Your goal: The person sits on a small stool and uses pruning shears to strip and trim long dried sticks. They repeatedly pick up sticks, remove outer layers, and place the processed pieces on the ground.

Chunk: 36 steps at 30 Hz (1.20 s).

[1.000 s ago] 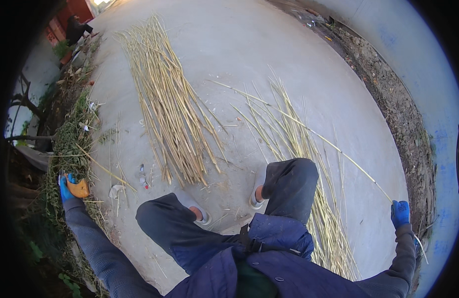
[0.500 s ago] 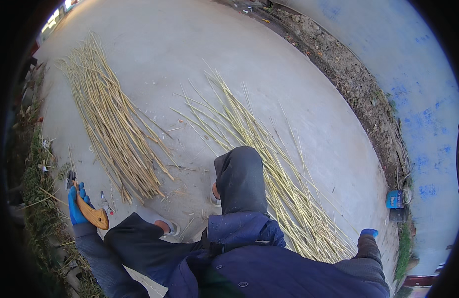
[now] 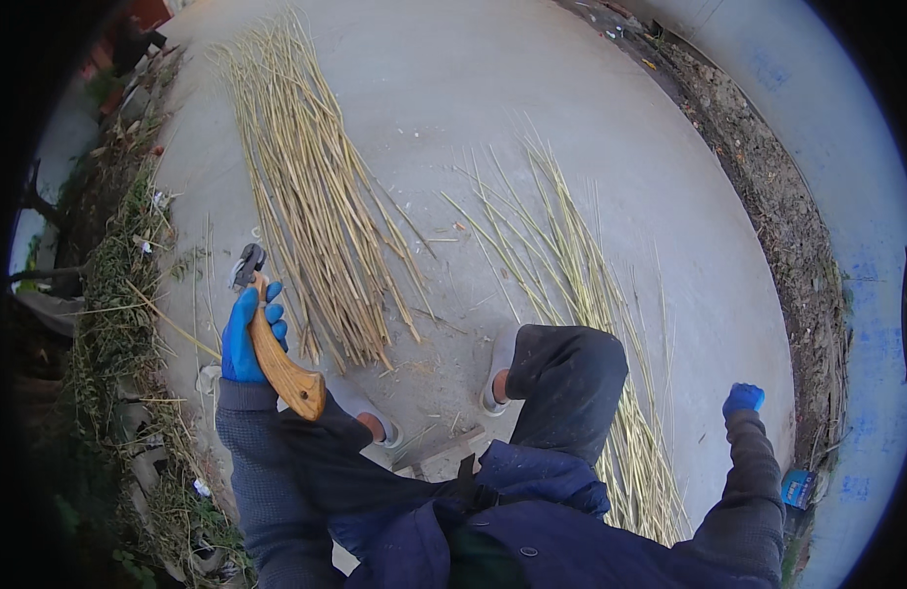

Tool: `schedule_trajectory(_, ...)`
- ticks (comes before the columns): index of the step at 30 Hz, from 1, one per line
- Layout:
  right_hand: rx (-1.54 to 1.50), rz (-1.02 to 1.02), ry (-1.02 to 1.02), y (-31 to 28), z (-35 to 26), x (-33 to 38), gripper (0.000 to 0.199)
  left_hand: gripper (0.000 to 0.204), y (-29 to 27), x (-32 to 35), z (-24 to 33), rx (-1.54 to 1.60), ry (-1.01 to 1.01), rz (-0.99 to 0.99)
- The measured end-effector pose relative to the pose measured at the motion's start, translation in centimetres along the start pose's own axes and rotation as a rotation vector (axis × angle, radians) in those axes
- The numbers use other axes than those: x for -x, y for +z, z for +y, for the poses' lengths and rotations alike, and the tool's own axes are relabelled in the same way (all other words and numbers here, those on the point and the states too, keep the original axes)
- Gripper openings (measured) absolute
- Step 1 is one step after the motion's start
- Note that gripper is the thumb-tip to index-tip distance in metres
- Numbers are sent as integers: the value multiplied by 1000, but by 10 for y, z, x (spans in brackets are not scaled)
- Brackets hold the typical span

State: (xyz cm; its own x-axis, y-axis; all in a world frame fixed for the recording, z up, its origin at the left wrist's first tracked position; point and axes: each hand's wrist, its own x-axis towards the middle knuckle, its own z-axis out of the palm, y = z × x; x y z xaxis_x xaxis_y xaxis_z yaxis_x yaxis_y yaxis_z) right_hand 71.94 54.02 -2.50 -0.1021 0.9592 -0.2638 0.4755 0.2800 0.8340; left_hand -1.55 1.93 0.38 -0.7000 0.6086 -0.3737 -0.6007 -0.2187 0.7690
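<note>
Blue gloves, pale straw, grey ground

My blue-gloved left hand (image 3: 245, 334) grips a tan wooden handle (image 3: 281, 361); yellow reeds (image 3: 311, 211) lie on grey concrete (image 3: 532, 88).

A pale concrete floor (image 3: 493, 118) fills most of the frame, in even daylight with no hard shadows. Along the right edge runs a strip of dark soil and debris (image 3: 777, 206), and beyond it a blue-painted wall (image 3: 846, 196), scuffed in patches. Down the left side lies a verge of weeds and dry litter (image 3: 114, 294). Something red-brown (image 3: 144, 12) sits at the upper left, too blurred to identify.
</note>
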Motion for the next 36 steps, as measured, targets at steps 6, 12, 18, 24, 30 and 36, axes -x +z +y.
schedule_trajectory(6, -431, 464, -517, -282, -254, -107, 26, 47, 28, -19, -29, -14, -5, 192)
schedule_trajectory(12, -589, 282, -892, -427, -497, -63, 39, 48, 29, -10, -16, -176, -160, 249)
schedule_trajectory(18, -716, 285, -837, -435, -642, -31, 77, 51, 23, -1, -1, -288, -180, 304)
schedule_trajectory(24, -980, 389, -796, -444, -709, -34, 93, 50, -5, -1, -6, -258, -325, 507)
schedule_trajectory(30, -803, 244, -799, -461, -747, -19, 72, 53, -25, -4, -21, -232, -273, 541)
schedule_trajectory(36, -1375, -227, -1136, -436, -734, -16, 39, 50, 4, -13, -11, -252, -280, 486)
